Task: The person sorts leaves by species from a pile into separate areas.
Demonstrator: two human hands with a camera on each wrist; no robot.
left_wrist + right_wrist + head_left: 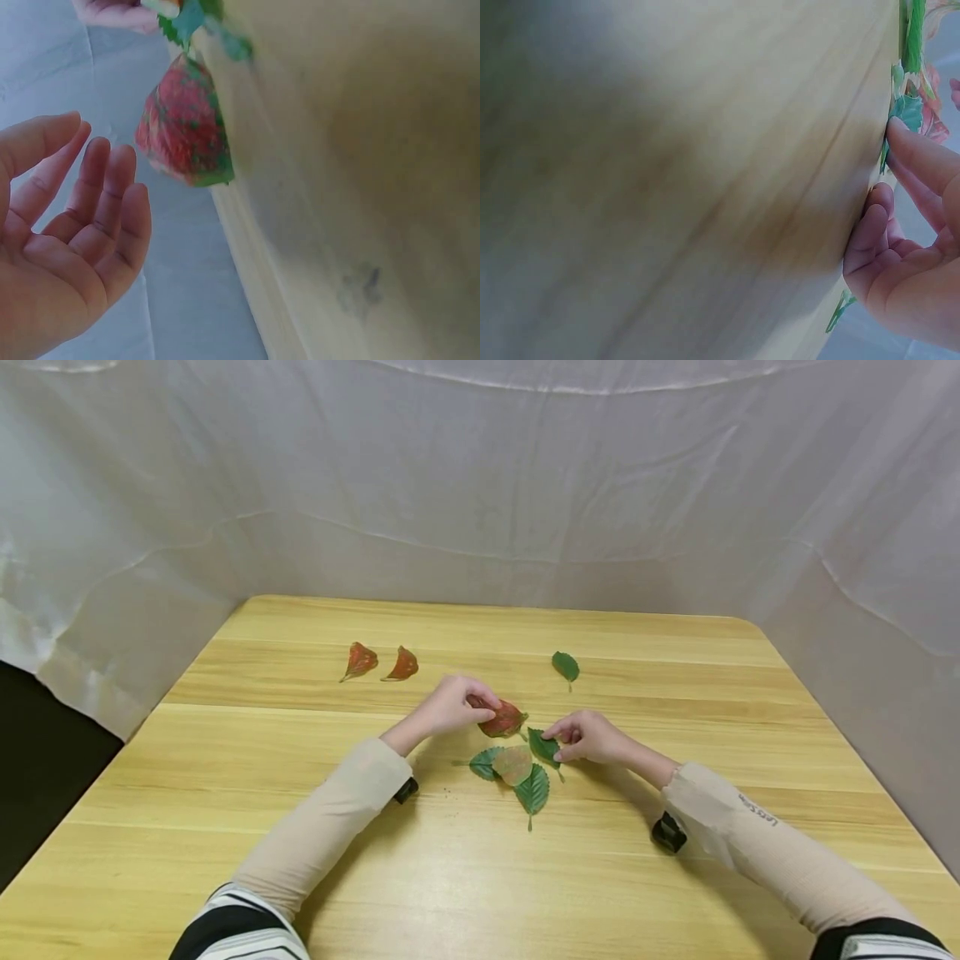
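Observation:
My left hand [454, 703] reaches over a red leaf [504, 720], thumb and fingers overlapping its left end. In the left wrist view that red leaf [187, 124] lies beyond the fingertips, with a gap between, and the fingers are relaxed and loosely curved. My right hand [592, 737] has thumb and forefinger on the edge of a green leaf [543, 746]; the right wrist view puts the fingertips right at this leaf [907, 112], low on the table. Below lies a pinkish-green leaf [513, 765], overlapping a left green leaf [484, 763] and a lower green leaf [533, 789].
Two red leaves, one farther left [360, 661] and one beside it [402, 664], lie toward the back left of the wooden table [262, 752]. A single green leaf [566, 666] lies behind the right hand. Pale cloth [480, 485] hangs around the table's back and sides.

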